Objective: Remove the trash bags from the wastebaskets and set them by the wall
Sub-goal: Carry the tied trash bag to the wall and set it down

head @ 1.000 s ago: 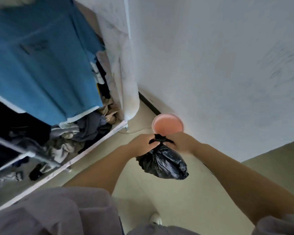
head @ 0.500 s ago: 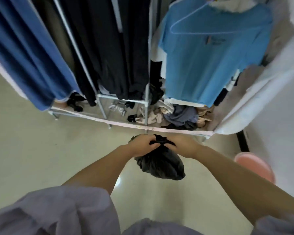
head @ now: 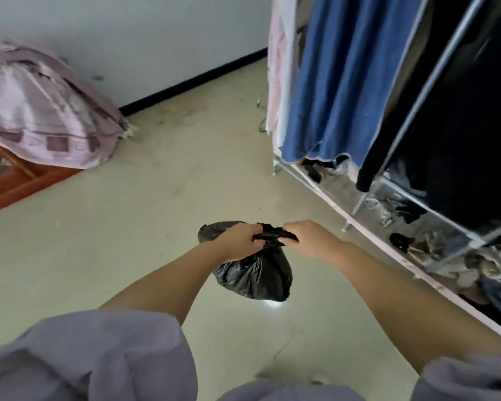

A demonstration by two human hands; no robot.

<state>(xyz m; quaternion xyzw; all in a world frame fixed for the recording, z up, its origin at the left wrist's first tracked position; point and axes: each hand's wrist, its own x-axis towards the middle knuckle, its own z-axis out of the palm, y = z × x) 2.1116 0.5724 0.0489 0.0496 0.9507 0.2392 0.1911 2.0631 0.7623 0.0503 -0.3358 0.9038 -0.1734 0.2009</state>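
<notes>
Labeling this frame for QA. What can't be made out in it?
Head view only:
- Contents of the black trash bag: the opaque plastic hides them.
- Whether its neck is knotted: the grip of the left hand and right hand covers it.
- Items on the clothes rack base: small and blurred.
- Pink bundle: cut off by the left edge.
- No wastebasket is in the frame.

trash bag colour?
Black, glossy plastic; the trash bag shows best in the head view, hanging off the floor from both hands.
</notes>
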